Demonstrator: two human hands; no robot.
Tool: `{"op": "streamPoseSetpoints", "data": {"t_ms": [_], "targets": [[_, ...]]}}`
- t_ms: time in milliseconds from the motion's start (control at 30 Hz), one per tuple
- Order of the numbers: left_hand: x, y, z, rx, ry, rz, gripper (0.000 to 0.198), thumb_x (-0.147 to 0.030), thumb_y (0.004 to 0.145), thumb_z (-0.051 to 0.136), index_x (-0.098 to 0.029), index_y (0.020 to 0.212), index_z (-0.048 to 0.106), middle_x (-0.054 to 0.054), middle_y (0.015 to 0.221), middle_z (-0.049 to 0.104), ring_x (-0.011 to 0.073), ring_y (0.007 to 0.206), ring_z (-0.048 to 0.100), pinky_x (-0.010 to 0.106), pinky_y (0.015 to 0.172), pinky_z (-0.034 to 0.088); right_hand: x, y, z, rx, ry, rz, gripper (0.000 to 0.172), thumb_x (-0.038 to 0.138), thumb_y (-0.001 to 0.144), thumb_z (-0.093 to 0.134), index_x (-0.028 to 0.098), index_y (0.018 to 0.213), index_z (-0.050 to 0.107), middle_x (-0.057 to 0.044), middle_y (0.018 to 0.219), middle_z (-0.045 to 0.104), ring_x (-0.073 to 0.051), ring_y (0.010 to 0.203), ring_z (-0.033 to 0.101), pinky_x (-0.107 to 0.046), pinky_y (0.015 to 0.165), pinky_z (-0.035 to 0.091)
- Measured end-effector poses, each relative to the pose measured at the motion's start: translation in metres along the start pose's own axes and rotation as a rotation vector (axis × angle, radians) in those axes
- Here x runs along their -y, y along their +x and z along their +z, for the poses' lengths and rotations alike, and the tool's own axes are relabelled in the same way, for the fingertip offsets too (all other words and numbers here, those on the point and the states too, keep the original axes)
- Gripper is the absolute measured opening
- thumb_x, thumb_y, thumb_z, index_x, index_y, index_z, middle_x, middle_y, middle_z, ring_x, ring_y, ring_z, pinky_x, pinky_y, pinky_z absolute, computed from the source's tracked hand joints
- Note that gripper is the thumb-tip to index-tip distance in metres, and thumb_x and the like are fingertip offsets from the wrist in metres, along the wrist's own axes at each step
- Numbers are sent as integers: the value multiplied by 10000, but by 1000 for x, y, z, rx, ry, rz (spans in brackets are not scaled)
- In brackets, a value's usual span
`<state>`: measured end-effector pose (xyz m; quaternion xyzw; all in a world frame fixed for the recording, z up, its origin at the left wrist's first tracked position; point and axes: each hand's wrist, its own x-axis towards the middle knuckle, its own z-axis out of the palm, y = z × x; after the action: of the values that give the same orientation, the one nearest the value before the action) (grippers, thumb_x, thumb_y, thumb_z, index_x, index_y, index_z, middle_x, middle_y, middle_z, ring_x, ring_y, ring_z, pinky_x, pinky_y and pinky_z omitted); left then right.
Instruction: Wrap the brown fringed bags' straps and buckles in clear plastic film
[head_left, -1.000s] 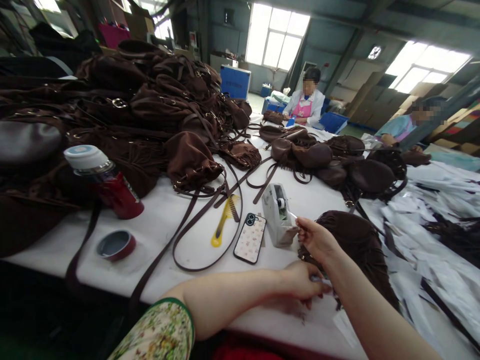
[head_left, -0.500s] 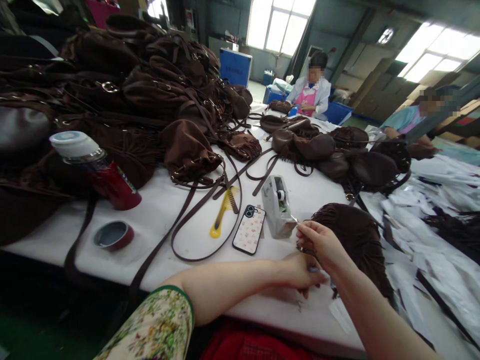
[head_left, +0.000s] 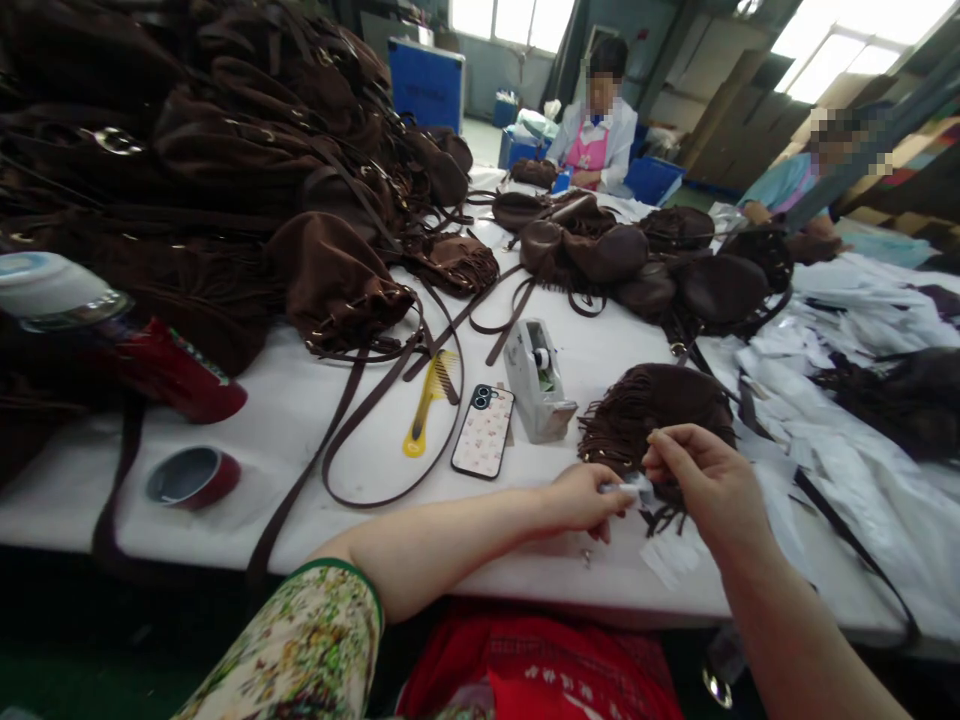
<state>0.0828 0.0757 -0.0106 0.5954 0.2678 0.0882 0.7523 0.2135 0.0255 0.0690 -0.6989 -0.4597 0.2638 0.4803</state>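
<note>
My left hand [head_left: 589, 497] is closed on a small whitish, see-through plastic wrap [head_left: 634, 489] just in front of a dark brown fringed bag [head_left: 675, 395]. To its right, my right hand [head_left: 712, 485] pinches thumb and forefinger together over the bag's near side. A piece of clear tape seems to be between those fingertips, too small to see well. The grey tape dispenser [head_left: 538, 385] stands left of the bag, apart from both hands. Dark tassel ends [head_left: 666, 518] hang out below the plastic wrap.
A patterned phone [head_left: 483, 432], a yellow comb [head_left: 427, 405], a brown strap loop, a red round container [head_left: 193, 477] and a red flask [head_left: 176, 370] lie leftward. Brown bags [head_left: 247, 140] pile up behind. White wrapping [head_left: 862, 400] covers the right side. Two people work farther back.
My right hand has moved from the tape dispenser's front edge rightward to the fringed bag. My left hand still grips the plastic wrap. The view has tilted down, showing more red apron.
</note>
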Motion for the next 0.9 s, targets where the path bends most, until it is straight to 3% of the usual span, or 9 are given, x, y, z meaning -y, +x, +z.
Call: {"op": "streamPoseSetpoints", "data": {"t_ms": [100, 267, 467, 800, 900], "targets": [[0, 0, 3, -56, -80, 0, 221, -346, 865, 530, -146, 957, 546, -15, 747, 597, 36, 376, 483, 159, 389, 393, -9, -31, -10, 15, 61, 68, 296, 464, 807, 648, 174, 757, 620, -9, 640, 631, -109, 536, 577, -216, 528, 490], [4, 1, 5, -44, -148, 25, 268, -408, 853, 544, -154, 934, 518, -19, 751, 590, 40, 378, 492, 160, 370, 390, -43, -57, 1, 61, 165, 211, 334, 483, 787, 667, 159, 722, 615, -11, 619, 620, -103, 516, 559, -214, 505, 466], [6, 1, 5, -54, -170, 15, 310, -451, 832, 575, -159, 916, 517, -57, 626, 539, 56, 365, 484, 175, 376, 400, -52, -60, 11, 20, 219, 316, 424, 562, 689, 718, 151, 686, 615, -13, 567, 617, -98, 450, 533, -209, 444, 429], [1, 2, 1, 7, -210, -58, 249, -412, 863, 507, -166, 901, 493, -26, 766, 593, 57, 371, 529, 170, 361, 387, -66, -61, 17, -32, 179, 366, 462, 598, 672, 710, 148, 648, 607, -20, 540, 618, -98, 421, 520, -209, 422, 415], [1, 1, 2, -47, -149, -36, 308, -460, 841, 542, -164, 919, 505, -33, 725, 587, 53, 359, 503, 166, 356, 376, -66, -61, 15, -5, 184, 376, 466, 596, 638, 733, 144, 667, 626, -33, 571, 644, -111, 447, 545, -223, 450, 442]]}}
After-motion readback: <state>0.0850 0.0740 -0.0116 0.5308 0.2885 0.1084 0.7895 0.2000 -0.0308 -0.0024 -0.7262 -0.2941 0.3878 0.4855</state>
